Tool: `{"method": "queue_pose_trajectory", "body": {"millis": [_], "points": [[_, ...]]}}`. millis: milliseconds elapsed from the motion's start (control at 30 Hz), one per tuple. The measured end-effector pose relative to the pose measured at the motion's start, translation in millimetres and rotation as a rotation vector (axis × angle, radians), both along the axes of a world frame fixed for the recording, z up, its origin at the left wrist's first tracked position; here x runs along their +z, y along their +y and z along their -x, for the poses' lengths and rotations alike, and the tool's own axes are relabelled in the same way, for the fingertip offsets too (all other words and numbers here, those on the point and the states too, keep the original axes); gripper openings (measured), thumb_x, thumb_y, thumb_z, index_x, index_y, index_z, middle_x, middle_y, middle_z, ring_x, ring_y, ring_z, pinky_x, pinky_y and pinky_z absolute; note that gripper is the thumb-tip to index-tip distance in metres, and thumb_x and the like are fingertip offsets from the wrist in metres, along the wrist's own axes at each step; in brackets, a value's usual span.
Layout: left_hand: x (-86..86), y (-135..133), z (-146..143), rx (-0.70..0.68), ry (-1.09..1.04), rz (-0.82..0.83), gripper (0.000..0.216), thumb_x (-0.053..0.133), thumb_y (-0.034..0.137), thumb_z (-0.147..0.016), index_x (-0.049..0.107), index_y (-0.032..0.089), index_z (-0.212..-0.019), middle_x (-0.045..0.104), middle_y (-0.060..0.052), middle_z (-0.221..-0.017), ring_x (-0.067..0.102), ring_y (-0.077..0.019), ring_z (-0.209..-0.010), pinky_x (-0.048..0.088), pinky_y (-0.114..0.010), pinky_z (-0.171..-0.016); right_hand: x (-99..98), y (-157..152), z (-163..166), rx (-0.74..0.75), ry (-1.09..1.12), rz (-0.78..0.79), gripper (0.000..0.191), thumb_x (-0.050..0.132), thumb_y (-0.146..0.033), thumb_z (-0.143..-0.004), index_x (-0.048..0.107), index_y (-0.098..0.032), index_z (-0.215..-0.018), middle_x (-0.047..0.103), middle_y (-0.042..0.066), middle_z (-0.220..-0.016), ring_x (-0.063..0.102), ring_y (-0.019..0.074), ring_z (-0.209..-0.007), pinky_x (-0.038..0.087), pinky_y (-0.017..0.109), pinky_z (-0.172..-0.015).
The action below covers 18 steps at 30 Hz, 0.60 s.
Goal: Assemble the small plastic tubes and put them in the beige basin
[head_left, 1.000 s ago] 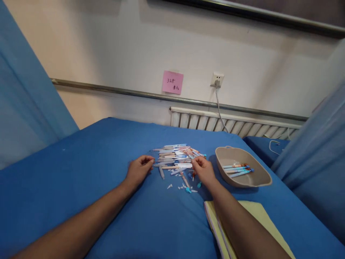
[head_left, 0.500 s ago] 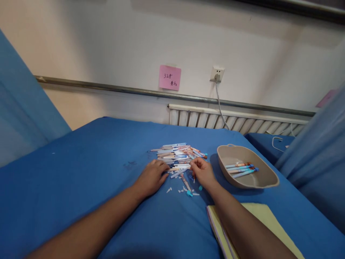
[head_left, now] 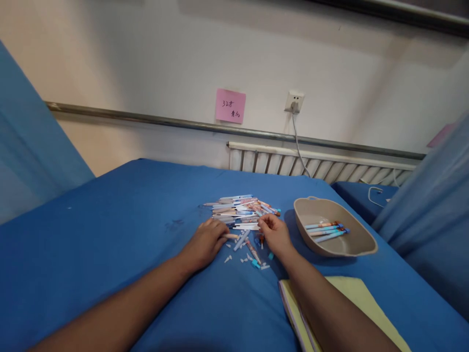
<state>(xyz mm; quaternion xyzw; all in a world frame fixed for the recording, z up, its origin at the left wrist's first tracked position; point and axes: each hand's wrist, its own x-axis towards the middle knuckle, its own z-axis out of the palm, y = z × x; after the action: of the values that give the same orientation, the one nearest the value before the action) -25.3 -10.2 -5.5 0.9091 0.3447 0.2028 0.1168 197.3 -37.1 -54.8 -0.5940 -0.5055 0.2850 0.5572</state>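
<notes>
Head view: your two hands and a lot of pens on a blue sheet (head_left: 117, 230).
- Left hand (head_left: 207, 243): yours, palm down, fingers loosely curled; a peach pen piece (head_left: 231, 236) juts out past its fingertips, whether gripped you cannot tell.
- Right hand (head_left: 276, 235): yours, thumb and fingertips drawn together at the ends of white pen barrels (head_left: 247, 227); hold unclear.
- Pen pile (head_left: 234, 205): between and just beyond your hands.
- Small white tips (head_left: 228, 258): scattered nearer you, between both hands.
- Tan basin (head_left: 359, 244): right of your right hand, several pens (head_left: 330, 233) inside.
</notes>
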Motion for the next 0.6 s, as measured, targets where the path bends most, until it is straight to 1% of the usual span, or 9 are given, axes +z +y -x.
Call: {"method": "queue_pose_trajectory", "body": {"millis": [67, 133, 267, 333, 433, 533, 600], "points": [[-1.5, 3, 2, 0.050, -0.119, 0.062, 0.018, 0.046, 0.032, -0.087, 0.059, 0.021, -0.091, 0.063, -0.004, -0.090, 0.055, -0.0198, -0.086, 0.041, -0.031, -0.079, -0.7, 2, -4, -0.038, -0.024, -0.003, 0.018, 0.052, -0.036, -0.076, 0.059, -0.019, -0.075, 0.062, -0.001, -0.063, 0.056, 0.0148, -0.059, 0.043, 0.023, -0.053], [-2.7, 7, 5, 0.128, -0.244, 0.129, 0.020, 0.046, 0.035, -0.087, 0.058, 0.021, -0.093, 0.064, -0.002, -0.089, 0.058, -0.0189, -0.084, 0.043, -0.030, -0.078, -1.0, 2, -8, -0.046, -0.074, 0.013, 0.016, 0.051, -0.032, -0.077, 0.061, -0.019, -0.078, 0.064, 0.000, -0.068, 0.059, 0.0155, -0.062, 0.044, 0.024, -0.056], [-6.7, 15, 7, 0.253, -0.477, 0.247, 0.026, 0.053, 0.042, -0.080, 0.059, 0.019, -0.090, 0.065, 0.000, -0.081, 0.060, -0.0173, -0.076, 0.046, -0.028, -0.072, 1.4, -2, -10, -0.008, -0.310, 0.123, 0.014, 0.051, -0.024, -0.077, 0.064, -0.020, -0.082, 0.065, -0.001, -0.068, 0.059, 0.0142, -0.061, 0.044, 0.024, -0.058], [-9.9, 18, 7, 0.268, -0.583, 0.315, 0.029, 0.056, 0.043, -0.077, 0.059, 0.018, -0.091, 0.064, -0.001, -0.080, 0.060, -0.0168, -0.074, 0.047, -0.028, -0.069, 5.0, -5, -9, 0.016, -0.457, 0.147, 0.014, 0.053, -0.021, -0.078, 0.065, -0.021, -0.085, 0.065, 0.001, -0.075, 0.059, 0.0141, -0.066, 0.044, 0.024, -0.062], [-14.6, 21, 7, 0.263, -0.686, 0.422, 0.031, 0.060, 0.042, -0.074, 0.059, 0.016, -0.091, 0.064, -0.002, -0.079, 0.060, -0.0161, -0.071, 0.047, -0.027, -0.067, 12.6, -10, -5, 0.058, -0.646, 0.144, 0.015, 0.055, -0.019, -0.079, 0.067, -0.021, -0.089, 0.066, 0.003, -0.090, 0.058, 0.0156, -0.082, 0.042, 0.024, -0.074], [-17.3, 23, 7, 0.252, -0.744, 0.495, 0.031, 0.062, 0.042, -0.073, 0.059, 0.016, -0.090, 0.065, -0.002, -0.078, 0.061, -0.0162, -0.071, 0.048, -0.027, -0.066, 19.8, -12, 0, 0.103, -0.787, 0.176, 0.014, 0.055, -0.021, -0.081, 0.067, -0.022, -0.090, 0.065, 0.004, -0.093, 0.056, 0.0177, -0.091, 0.038, 0.026, -0.080], [-17.8, 22, 6, 0.257, -0.762, 0.506, 0.031, 0.062, 0.042, -0.072, 0.059, 0.016, -0.089, 0.066, -0.002, -0.077, 0.062, -0.0168, -0.072, 0.048, -0.028, -0.067, 23.4, -12, 4, 0.120, -0.841, 0.206, 0.014, 0.055, -0.024, -0.082, 0.066, -0.022, -0.092, 0.065, 0.004, -0.094, 0.055, 0.0181, -0.092, 0.037, 0.026, -0.080]]}}
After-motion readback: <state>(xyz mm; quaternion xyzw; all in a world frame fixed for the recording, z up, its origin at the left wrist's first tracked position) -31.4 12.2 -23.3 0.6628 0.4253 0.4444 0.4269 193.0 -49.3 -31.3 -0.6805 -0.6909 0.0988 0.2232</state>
